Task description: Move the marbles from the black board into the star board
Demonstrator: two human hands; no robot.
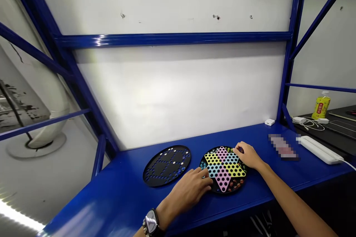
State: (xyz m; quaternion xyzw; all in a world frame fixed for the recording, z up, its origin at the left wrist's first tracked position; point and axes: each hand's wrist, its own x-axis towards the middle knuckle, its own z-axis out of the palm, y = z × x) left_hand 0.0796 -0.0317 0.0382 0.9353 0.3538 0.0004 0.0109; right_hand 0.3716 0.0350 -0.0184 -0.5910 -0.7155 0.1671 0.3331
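Blue-painted metal makes up the bench (122,189), and in the head view a round black Chinese checkers board (224,167) lies flat on it, its 6-pointed star coloured pink, yellow and pale blue. Marbles fill parts of the rim outside the star, including a reddish group (236,184) at the near right. To the board's left, well apart from the hands' fingertips, lies a round black perforated tray (159,173).

The 2 hands are apart, on opposite sides of the board. The left hand (191,184) curls over the near-left edge; the right hand (249,154) bends its fingers at the far-right edge. I cannot tell whether either closes on a marble or on the rim.

The step in hand seems to be work at the board's edge, with 1 hand per side. From there, handling a marble calls for a light fingertip pinch; shifting the board calls for a level, even hold.
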